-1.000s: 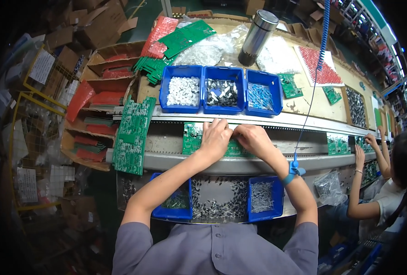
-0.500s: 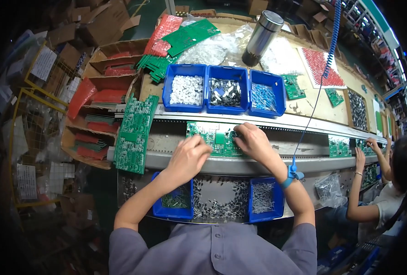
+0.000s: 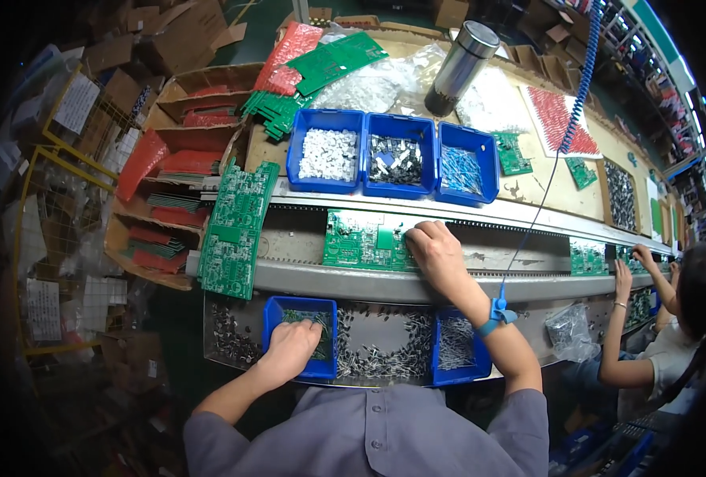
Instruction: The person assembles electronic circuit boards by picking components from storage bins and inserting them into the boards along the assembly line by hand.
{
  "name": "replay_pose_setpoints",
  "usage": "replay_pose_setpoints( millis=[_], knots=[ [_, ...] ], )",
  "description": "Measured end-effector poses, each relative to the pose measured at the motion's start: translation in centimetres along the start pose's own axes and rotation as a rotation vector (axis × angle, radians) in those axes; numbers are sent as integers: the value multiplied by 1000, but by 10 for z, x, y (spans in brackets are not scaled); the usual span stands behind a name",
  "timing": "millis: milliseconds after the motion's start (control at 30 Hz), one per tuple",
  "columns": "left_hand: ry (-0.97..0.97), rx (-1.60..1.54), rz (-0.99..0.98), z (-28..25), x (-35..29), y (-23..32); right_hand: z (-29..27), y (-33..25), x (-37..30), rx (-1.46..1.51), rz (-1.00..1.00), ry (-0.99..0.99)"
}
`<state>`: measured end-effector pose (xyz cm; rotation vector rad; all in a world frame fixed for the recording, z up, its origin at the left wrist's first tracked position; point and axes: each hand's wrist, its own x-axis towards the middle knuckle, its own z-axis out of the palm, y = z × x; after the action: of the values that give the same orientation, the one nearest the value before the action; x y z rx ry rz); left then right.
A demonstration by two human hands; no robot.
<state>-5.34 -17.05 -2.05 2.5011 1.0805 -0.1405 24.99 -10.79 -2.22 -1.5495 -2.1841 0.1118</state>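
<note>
My left hand [image 3: 293, 348] dips into a blue bin [image 3: 273, 310] of thin green-bodied leaded parts [image 3: 315, 319] at the near left. Its fingers are curled down among the parts, and what they pinch is hidden. My right hand [image 3: 439, 250] is over the right end of a green circuit board [image 3: 358, 238] lying in the rail track. The fingers are bent together against the board's surface, hiding anything small between them. A blue wrist strap [image 3: 498, 316] with a coiled cord is on my right wrist.
Three blue bins hold white parts [image 3: 328, 153], black parts [image 3: 393, 159] and blue parts [image 3: 461, 169] beyond the track. A taller green board [image 3: 232, 226] lies across the rails at left. A metal flask [image 3: 462, 67] stands behind. A co-worker's hands [image 3: 623, 274] are at right.
My left hand has moved from above the board's left part down and toward me into the near left bin. The right hand stays at the board's right end.
</note>
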Motion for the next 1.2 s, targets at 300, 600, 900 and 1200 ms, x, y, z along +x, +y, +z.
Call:
replay_pose_setpoints(
  millis=[300, 600, 900, 1200],
  knots=[
    [106, -150, -18, -7, -8, -4, -76, -30, -74, 128, 195, -362],
    [189, -216, -41, -15, -10, -4, -61, -56, -149, -71, 277, -573],
    [202, -249, -47, -32, -8, -7, -60, -53, -157, 9, 330, -523],
    [208, -365, 24, -24, 6, -8, -60, -54, -158, 15, 257, -421]
  ],
)
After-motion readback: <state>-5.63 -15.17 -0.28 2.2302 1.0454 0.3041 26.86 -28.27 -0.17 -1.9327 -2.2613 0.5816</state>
